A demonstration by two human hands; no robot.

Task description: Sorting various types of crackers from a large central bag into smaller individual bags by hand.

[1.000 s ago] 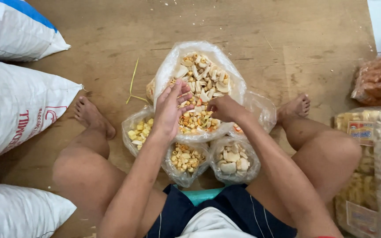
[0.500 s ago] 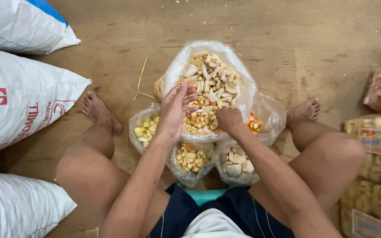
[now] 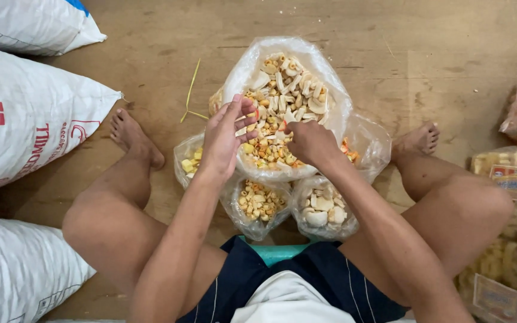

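— Clear plastic is what both hands work over: a big bag (image 3: pixel 282 107) of mixed snack pieces, pale curls and yellow-orange bits, standing open on the wooden floor (image 3: pixel 151 60) between the person's bare feet.

— How is the left hand held?

— The left hand (image 3: pixel 225 137) is raised at the bag's near-left edge, palm turned inward, fingers loosely together and slightly cupped, with a few small pieces resting against the fingertips. Whether it grips them, I cannot tell.

— And the right hand?

— The right hand (image 3: pixel 309 142) is down in the bag's contents, knuckles up, fingers curled closed into the pieces. What it pinches is hidden under the hand.

— What lies near them?

— Just below the left wrist sits a small bag of yellow-brown bits (image 3: pixel 258 203); beside it, under the right forearm, a small bag of white chunks (image 3: pixel 324 209). Left of the left hand is a small bag of yellow cubes (image 3: pixel 189 164); right of the right hand, a bag with orange pieces (image 3: pixel 363 146). Further left lie white woven sacks (image 3: pixel 31 113); far right, packed snack packets (image 3: pixel 510 179). A thin yellow strip (image 3: pixel 189 90) lies above the left hand.
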